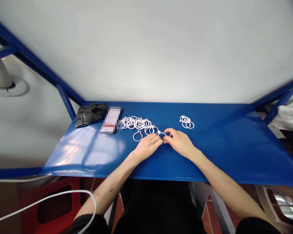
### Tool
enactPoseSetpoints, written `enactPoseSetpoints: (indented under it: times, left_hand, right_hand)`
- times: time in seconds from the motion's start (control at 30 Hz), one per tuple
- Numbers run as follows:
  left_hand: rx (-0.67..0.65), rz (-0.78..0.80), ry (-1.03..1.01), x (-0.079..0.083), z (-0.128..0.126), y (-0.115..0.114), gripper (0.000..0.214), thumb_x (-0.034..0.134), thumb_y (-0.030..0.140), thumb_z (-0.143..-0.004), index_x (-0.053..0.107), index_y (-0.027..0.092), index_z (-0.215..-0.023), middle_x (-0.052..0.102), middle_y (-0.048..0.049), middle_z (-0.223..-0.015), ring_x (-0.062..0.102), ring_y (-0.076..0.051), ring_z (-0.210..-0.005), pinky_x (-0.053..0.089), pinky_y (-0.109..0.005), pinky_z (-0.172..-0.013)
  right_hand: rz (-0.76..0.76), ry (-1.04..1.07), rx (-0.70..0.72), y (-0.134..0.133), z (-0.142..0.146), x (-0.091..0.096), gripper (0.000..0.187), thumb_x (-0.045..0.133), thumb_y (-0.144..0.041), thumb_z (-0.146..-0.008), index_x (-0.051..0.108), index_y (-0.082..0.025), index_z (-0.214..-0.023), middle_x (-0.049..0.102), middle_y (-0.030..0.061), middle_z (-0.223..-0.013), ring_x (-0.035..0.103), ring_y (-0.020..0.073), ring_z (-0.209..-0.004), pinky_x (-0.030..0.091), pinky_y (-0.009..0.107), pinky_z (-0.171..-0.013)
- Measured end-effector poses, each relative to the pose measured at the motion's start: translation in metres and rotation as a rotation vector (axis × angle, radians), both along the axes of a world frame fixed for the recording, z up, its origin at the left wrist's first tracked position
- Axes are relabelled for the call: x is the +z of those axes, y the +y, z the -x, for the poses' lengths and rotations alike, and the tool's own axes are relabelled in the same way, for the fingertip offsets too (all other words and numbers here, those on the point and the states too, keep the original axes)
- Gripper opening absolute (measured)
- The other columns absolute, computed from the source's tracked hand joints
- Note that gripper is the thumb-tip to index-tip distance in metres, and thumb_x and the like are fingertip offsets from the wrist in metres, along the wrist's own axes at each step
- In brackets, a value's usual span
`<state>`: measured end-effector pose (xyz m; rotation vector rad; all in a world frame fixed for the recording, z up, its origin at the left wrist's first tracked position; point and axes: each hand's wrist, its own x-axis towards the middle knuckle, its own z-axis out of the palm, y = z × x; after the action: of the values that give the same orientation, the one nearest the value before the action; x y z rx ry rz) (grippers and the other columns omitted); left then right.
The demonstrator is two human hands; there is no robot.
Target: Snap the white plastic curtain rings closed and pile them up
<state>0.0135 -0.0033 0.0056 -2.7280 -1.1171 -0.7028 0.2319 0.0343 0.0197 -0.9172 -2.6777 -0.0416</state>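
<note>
Between my two hands is a white plastic curtain ring (162, 133) with a small knob on its rim. My right hand (179, 142) pinches its right side with thumb and fingers. My left hand (148, 147) has its fingertips closed on the ring's lower left, partly hiding it. Just beyond my left hand lies a loose heap of similar white rings (139, 123), several of them overlapping. One single ring (137, 136) lies apart, near my left knuckles. A smaller group of rings (187, 122) rests farther back, to the right of my right hand.
On the blue table (224, 139), a blurred-out phone (111, 120) lies left of the heap, beside a crumpled black plastic bag (90, 114). A white wall stands behind. Blue metal bars (65, 102) rise at the sides, and a white cable (63, 192) loops near my left forearm.
</note>
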Motion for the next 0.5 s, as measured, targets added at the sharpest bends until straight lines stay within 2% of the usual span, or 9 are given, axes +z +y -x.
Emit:
enactPoseSetpoints:
  times: [0.13,0.3,0.5]
  left_hand:
    - [0.063,-0.021,-0.013,-0.002,-0.004,-0.001,0.033,0.034,0.016,-0.106,0.061,0.018,-0.089,0.066,-0.0039,-0.085,0.06,-0.016,-0.079,0.051,-0.03,-0.075]
    - [0.116,-0.036,0.003,-0.007,-0.012,-0.002,0.032,0.033,0.018,-0.106,0.062,0.017,-0.091,0.062,-0.0056,-0.084,0.058,-0.019,-0.079,0.048,-0.033,-0.074]
    - [0.198,-0.091,0.029,-0.01,-0.015,-0.006,0.027,0.039,0.019,-0.105,0.061,0.019,-0.089,0.058,-0.0058,-0.081,0.055,-0.021,-0.077,0.044,-0.035,-0.07]
  right_hand:
    - [-0.09,0.025,-0.058,-0.008,0.008,-0.002,0.026,0.045,-0.02,-0.106,0.069,-0.02,-0.096,0.07,0.0072,-0.115,0.064,0.0162,-0.083,0.044,0.031,-0.071]
    - [-0.177,0.03,-0.117,-0.015,0.014,-0.003,0.027,0.046,-0.015,-0.104,0.066,-0.019,-0.087,0.07,0.0071,-0.105,0.062,0.018,-0.08,0.039,0.034,-0.07]
    - [-0.203,0.039,-0.171,-0.019,0.02,-0.007,0.029,0.045,-0.012,-0.103,0.065,-0.019,-0.084,0.069,0.009,-0.104,0.061,0.0187,-0.079,0.039,0.034,-0.069]
